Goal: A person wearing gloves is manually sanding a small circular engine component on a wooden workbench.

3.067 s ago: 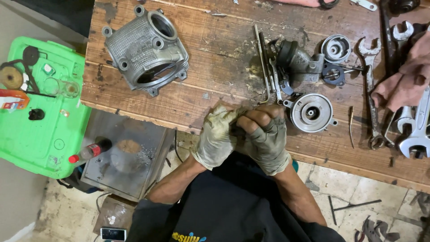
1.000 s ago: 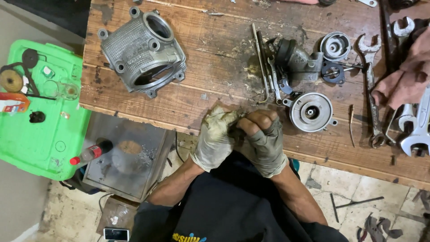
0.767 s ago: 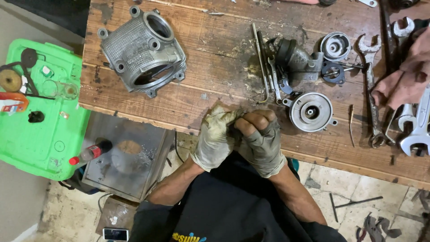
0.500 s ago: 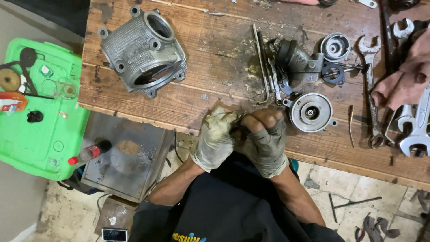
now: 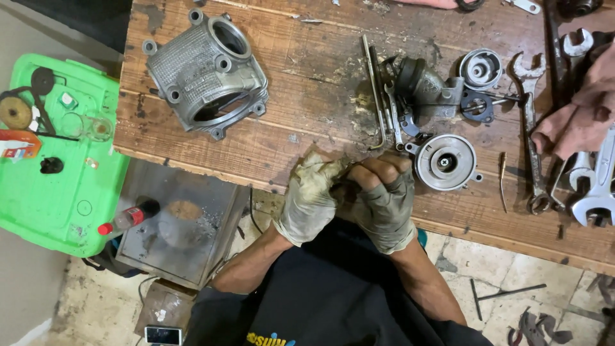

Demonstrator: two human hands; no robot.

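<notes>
- Left hand (image 5: 309,204) in a pale dirty glove and right hand (image 5: 383,200) in a grey glove meet at the worn wooden tabletop (image 5: 307,90) edge.
- Fingers curl shut around something small and hidden between them.
- Best kept braced on the edge, just beside the round silver metal cover (image 5: 444,161).

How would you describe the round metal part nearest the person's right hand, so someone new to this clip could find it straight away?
Start at the wooden workbench and find the two gloved hands pressed together at its near edge. Just beyond the right hand lies a round silver cover with small ears on its rim. Unlike the smaller disc farther back, it is wider, has a screw head at its centre and lies nearest the glove.
</notes>
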